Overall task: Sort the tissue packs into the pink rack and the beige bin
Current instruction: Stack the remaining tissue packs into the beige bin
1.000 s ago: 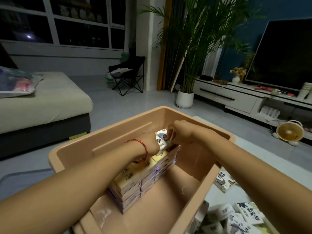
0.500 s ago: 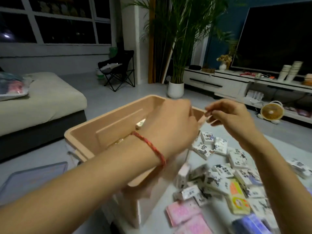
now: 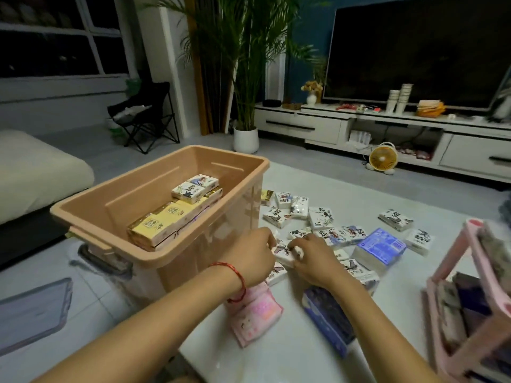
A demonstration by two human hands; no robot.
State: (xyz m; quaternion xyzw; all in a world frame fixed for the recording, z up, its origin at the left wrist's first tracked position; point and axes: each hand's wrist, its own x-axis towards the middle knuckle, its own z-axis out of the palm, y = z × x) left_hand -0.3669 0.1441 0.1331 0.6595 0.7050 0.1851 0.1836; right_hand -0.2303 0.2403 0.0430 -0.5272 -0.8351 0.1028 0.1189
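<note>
The beige bin [image 3: 193, 261] stands on the floor at the left, holding stacked yellow tissue packs [image 3: 166, 219] with two white printed packs [image 3: 193, 186] on top. Several small white packs [image 3: 320, 217] lie scattered on the white table to its right. My left hand [image 3: 251, 255] and my right hand [image 3: 312, 258] meet over one small white pack [image 3: 284, 251] and both pinch it. A pink pack [image 3: 254, 319] and a dark blue pack [image 3: 329, 316] lie under my wrists. The pink rack [image 3: 453, 338] stands at the right edge with packs inside.
A blue-violet pack [image 3: 378, 247] sits right of my hands. Beyond the table are a potted palm [image 3: 246, 139], a small yellow fan [image 3: 383, 160], a TV cabinet [image 3: 387, 128], a folding chair [image 3: 146, 117]. A sofa [image 3: 36, 175] is at the left, a translucent lid [image 3: 33, 310] on the floor.
Both hands left the bin, swung right and came down onto the table. They now hold a small white pack among the scattered ones. The view has turned right.
</note>
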